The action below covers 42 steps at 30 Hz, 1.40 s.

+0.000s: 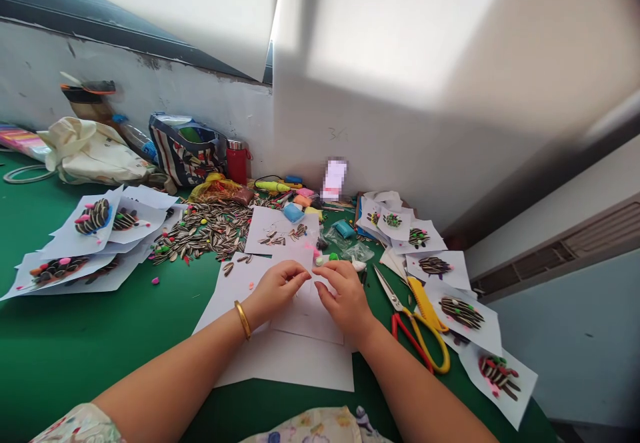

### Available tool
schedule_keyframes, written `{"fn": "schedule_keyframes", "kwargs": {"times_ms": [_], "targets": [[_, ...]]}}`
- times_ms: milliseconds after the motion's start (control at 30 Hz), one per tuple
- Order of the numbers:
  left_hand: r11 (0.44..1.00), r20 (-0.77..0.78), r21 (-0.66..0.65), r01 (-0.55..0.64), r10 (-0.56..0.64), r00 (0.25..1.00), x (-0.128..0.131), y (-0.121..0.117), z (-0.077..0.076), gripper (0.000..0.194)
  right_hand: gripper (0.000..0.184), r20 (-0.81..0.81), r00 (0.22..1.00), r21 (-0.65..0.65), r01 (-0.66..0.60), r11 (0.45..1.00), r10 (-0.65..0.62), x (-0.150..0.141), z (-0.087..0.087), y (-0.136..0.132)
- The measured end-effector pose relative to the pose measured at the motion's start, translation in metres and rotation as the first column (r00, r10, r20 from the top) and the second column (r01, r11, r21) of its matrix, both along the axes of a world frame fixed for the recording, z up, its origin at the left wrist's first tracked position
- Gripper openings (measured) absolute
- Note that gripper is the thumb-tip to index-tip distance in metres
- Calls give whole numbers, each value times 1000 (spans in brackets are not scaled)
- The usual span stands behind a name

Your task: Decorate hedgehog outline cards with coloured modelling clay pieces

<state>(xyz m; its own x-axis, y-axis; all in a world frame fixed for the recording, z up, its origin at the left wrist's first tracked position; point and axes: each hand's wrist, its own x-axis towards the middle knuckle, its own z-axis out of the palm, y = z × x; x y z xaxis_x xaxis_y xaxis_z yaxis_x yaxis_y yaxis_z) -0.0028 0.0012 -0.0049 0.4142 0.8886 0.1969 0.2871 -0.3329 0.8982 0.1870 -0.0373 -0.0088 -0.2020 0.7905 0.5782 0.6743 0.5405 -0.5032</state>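
Observation:
Both hands are over white paper sheets (320, 363) at the middle of the table. My left hand (280, 286), with a gold bangle on its wrist, has its thumb and fingers pinched together; whatever may be between them is too small to make out. Facing it, my right hand (345, 296) has thumb and forefinger apart, with nothing visible between them. Just beyond the fingers are small pink and green clay lumps (333, 256). A sheet behind the left hand carries striped sunflower seeds (280, 236) laid on drawn lines.
A heap of sunflower seeds (215, 226) lies left of the papers. Scissors (415, 326) with red and yellow handles lie right, beside a yellow cutter (425, 303). Seed pictures (460, 313) line the right edge; more pictures (107, 230) are stacked left. Behind stand a red flask (237, 163) and bags (187, 153).

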Motion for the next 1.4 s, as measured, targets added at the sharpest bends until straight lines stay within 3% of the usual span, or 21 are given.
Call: {"fn": "schedule_keyframes", "kwargs": {"times_ms": [333,833,933,1033,1100,1167,1400], "targets": [[996,10,-49,77,-76,997,2,-2,-2,35,16,-122,993,-34,-12,999,8,-10,4,-6],[987,80,-138,87,-77,994,3,-2,-2,41,10,-36,999,52,34,998,-33,-9,-2,-1],[999,21,-50,3,-2,1000,-5,10,-6,41,9,-94,995,12,27,1000,-25,-8,-2,0],[964,-84,158,-213,228,970,-18,29,-8,31,7,-172,985,-46,12,999,-20,-6,-3,2],[955,-39,68,-288,291,956,-25,38,-8,33,7,-213,977,-78,-2,997,-14,-6,-4,3],[955,57,-97,-281,287,956,-26,40,-6,39,7,-244,970,-103,-17,994,-8,-5,-5,4],[935,264,-355,-2,102,959,-9,11,7,53,11,-320,947,-111,-11,994,-26,-6,-5,6]]}}
